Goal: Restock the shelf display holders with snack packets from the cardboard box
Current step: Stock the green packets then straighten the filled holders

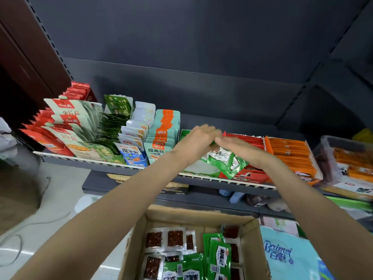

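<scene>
Both my hands reach over the middle of the shelf, above a green display holder point(184, 136). My left hand point(198, 139) curls its fingers round the far end of a bunch of green snack packets point(226, 160). My right hand point(235, 145) lies flat with straight fingers on top of the same packets. The bunch fans out toward the shelf's front rail point(232, 181). Below, the open cardboard box point(197, 216) holds more green packets point(219, 255) and several clear packets with dark red filling point(165, 239).
Holders with red, green, blue and teal packets point(163, 134) fill the shelf's left part. Red point(246, 140) and orange point(290, 152) stick packs lie to the right. A light blue bag point(286, 255) sits beside the box, and a plastic crate point(347, 158) stands far right.
</scene>
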